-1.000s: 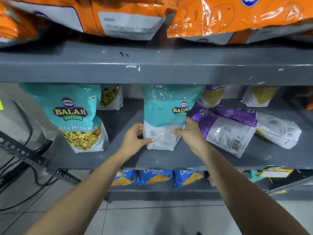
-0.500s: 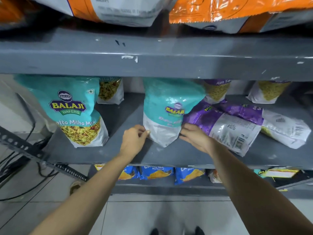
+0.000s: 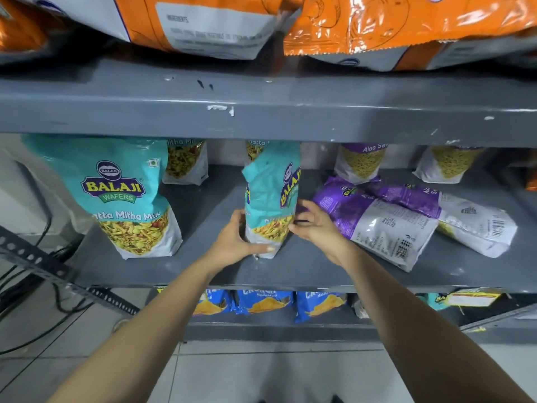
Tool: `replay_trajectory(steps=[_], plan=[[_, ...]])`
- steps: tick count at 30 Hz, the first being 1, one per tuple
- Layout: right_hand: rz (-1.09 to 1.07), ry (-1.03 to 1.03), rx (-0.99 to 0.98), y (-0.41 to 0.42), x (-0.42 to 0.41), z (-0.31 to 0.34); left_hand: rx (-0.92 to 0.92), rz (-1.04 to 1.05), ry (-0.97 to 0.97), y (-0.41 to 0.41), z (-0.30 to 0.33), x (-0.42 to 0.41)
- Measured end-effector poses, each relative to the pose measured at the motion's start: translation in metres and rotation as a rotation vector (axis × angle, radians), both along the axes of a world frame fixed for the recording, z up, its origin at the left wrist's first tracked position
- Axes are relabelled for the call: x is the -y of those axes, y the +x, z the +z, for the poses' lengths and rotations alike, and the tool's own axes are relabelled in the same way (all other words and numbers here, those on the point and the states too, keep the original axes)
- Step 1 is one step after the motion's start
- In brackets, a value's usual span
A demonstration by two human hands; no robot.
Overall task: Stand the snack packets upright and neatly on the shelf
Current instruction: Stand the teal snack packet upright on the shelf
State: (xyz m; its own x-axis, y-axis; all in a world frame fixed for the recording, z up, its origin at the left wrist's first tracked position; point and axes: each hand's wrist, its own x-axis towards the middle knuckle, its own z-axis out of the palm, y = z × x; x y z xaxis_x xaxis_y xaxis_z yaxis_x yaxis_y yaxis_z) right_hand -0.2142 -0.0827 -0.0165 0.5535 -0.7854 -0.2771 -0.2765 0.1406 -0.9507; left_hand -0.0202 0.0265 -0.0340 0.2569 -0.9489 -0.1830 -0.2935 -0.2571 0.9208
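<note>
A teal snack packet (image 3: 270,193) stands upright in the middle of the grey shelf (image 3: 290,271), turned partly sideways with its front facing right. My left hand (image 3: 235,239) grips its lower left edge, thumb across the white bottom. My right hand (image 3: 316,225) touches its lower right side with fingers spread. Another teal packet (image 3: 122,199) stands upright at the left. Two purple packets, one nearer (image 3: 374,222) and one farther right (image 3: 465,219), lie flat on the shelf to the right of my hands.
Upright packets line the back of the shelf: teal ones (image 3: 186,161) and purple ones (image 3: 361,162). Orange bags (image 3: 377,27) sit on the shelf above. Blue packets (image 3: 264,302) stand on the shelf below. Cables (image 3: 35,286) hang at the left.
The middle teal packet has been rotated from showing its back to showing its front at an angle. My left hand moved onto its lower edge; my right hand stayed against its right side.
</note>
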Motion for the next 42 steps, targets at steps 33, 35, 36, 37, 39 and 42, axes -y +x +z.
replay_trajectory(steps=[33,35,36,37,39,42], plan=[[-0.212,-0.170,0.422,0.000,0.023,0.097,-0.151,0.537,-0.655,-0.004,0.113,0.011],[-0.229,-0.178,0.357,-0.024,0.032,0.090,0.029,0.656,-0.671,-0.014,0.106,0.003],[-0.232,-0.189,0.310,-0.044,0.036,0.089,0.125,0.693,-0.677,-0.018,0.102,-0.001],[-0.197,-0.201,0.227,-0.066,0.042,0.087,0.193,0.715,-0.679,-0.022,0.098,-0.005],[-0.098,-0.319,0.060,-0.110,0.058,0.068,0.250,0.730,-0.685,-0.033,0.089,-0.009],[-0.178,-0.571,-0.457,-0.169,0.076,0.043,0.216,0.673,-0.678,-0.066,0.070,-0.010]])
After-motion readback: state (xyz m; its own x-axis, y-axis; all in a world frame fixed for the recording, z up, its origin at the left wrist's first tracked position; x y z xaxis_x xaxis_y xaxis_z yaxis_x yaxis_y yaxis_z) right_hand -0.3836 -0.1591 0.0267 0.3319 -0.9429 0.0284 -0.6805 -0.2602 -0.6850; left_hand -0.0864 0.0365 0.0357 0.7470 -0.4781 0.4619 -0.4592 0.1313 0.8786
